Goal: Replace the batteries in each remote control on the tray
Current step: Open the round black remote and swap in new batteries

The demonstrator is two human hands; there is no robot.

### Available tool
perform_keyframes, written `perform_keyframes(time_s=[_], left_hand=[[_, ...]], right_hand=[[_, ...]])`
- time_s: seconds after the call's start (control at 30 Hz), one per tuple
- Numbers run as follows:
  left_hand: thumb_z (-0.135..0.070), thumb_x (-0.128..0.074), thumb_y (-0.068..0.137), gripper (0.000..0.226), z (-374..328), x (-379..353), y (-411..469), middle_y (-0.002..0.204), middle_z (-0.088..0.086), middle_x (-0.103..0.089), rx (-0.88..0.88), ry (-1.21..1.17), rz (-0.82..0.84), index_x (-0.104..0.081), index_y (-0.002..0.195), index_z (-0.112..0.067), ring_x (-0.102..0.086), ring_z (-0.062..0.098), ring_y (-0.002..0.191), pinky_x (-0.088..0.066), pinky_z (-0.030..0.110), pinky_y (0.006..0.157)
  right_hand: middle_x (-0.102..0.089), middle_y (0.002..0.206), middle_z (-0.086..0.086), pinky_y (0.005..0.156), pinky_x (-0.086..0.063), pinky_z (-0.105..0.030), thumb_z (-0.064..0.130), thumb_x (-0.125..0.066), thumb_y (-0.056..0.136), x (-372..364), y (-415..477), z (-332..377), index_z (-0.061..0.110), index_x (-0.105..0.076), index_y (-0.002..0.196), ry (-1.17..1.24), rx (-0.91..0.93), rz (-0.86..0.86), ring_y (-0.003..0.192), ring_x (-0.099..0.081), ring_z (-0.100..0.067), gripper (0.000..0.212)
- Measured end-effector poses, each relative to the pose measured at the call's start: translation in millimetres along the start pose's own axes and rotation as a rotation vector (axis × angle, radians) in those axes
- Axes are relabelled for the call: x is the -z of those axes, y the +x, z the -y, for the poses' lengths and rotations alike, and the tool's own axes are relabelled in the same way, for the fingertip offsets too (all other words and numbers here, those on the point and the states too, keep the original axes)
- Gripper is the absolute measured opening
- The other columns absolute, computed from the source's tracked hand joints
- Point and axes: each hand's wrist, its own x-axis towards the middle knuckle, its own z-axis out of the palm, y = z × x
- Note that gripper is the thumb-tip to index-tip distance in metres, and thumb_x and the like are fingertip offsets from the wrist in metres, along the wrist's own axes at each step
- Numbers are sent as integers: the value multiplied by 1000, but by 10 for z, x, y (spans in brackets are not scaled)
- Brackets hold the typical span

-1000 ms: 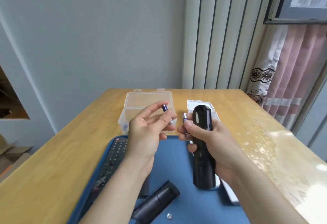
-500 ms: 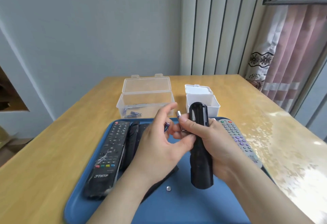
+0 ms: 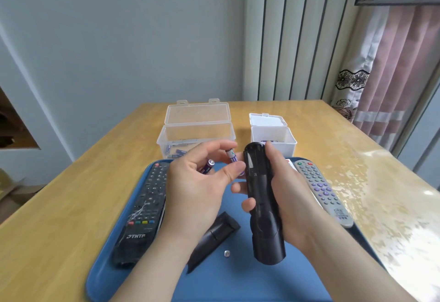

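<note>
Your left hand [image 3: 197,189] pinched 2 batteries [image 3: 208,166], fingers half curled; right hand [image 3: 290,197] gripped the black remote [image 3: 262,201] over the tray [image 3: 238,282], cover [image 3: 214,237] off. Batt. compartment [image 3: 253,163] looked empty, I think; other remotes [image 3: 321,189] left to do.

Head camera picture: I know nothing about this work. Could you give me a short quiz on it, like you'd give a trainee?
1. True or false: the right hand holds a black remote over the blue tray.
2. What does the left hand hold?
A) a screwdriver
B) two purple batteries
C) a pen
3. Fill in: in the picture, the clear box stands to the ____ of the white box.

Key: 1 true; 2 B; 3 left.
</note>
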Motion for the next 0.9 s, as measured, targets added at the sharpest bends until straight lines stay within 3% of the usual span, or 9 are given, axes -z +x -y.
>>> perform_keyframes(time_s=[0.07,0.17,0.3,0.43,0.53,0.57,0.67,0.73,0.9], left_hand=[[-1,-78,74,27,-15,-23,-14,73,-1,-72,-9,-57,-17,-75,78,-28,-67,19,63,-51,21,61],[7,-73,76,25,-58,-62,-48,66,-3,-71,-13,-126,-33,-73,82,-17,-62,6,53,-46,11,49],[0,-78,73,28,-31,-68,-77,74,-2,-73,-36,-75,-29,-74,83,-26,-66,16,63,-57,33,51],[-2,-81,71,26,17,-128,-154,63,-10,-67,-99,28,18,-74,76,-26,-57,6,51,-52,24,47],[-8,-80,71,26,93,-140,-159,89,-18,-73,-255,139,86,-74,90,-26,-69,4,82,-59,31,63],[-9,-79,71,28,116,-125,-144,94,-18,-73,-276,158,95,-74,93,-26,-69,6,82,-59,30,63],[-13,-81,72,31,112,-74,-110,95,-15,-73,-296,157,156,-75,100,-24,-68,12,68,-57,25,58],[-25,-79,75,32,91,-49,-100,99,-15,-73,-345,206,200,-74,106,-20,-69,5,73,-57,24,64],[-31,-71,85,26,40,-47,-96,101,-13,-71,-349,215,234,-74,106,-16,-61,3,57,-51,15,60]], right_hand=[[-70,79,-11,39,-39,-22,52,-44,97,-23,-15,-14,18,-78,72,-4,0,6,61,-62,-21,55],[-71,81,-13,41,-40,-24,51,-45,97,-65,-29,-50,16,-76,79,-59,11,-3,62,-61,-22,50],[-72,79,-12,44,-41,-26,49,-48,97,-120,-55,-100,16,-74,84,-81,22,-13,63,-59,-23,44],[-65,64,-6,45,-43,-24,49,-48,96,-119,-60,-73,14,-72,82,-30,13,-88,47,-55,-19,45],[-64,71,-6,46,-43,-24,50,-42,98,-89,-28,-44,15,-73,92,29,46,-67,55,-56,-20,47],[-64,71,-6,45,-42,-23,49,-41,98,-78,-18,-45,14,-73,93,26,55,-70,54,-55,-19,47],[-61,72,-8,46,-43,-23,50,-41,99,-66,-4,-47,13,-74,95,-6,69,-91,57,-53,-21,50],[-63,75,-9,49,-45,-24,50,-41,98,-48,-4,-33,15,-76,94,-37,81,-111,65,-56,-23,50],[-61,68,-9,50,-40,-27,51,-40,98,-38,-6,-26,16,-76,91,-70,126,-101,47,-48,-20,50]])
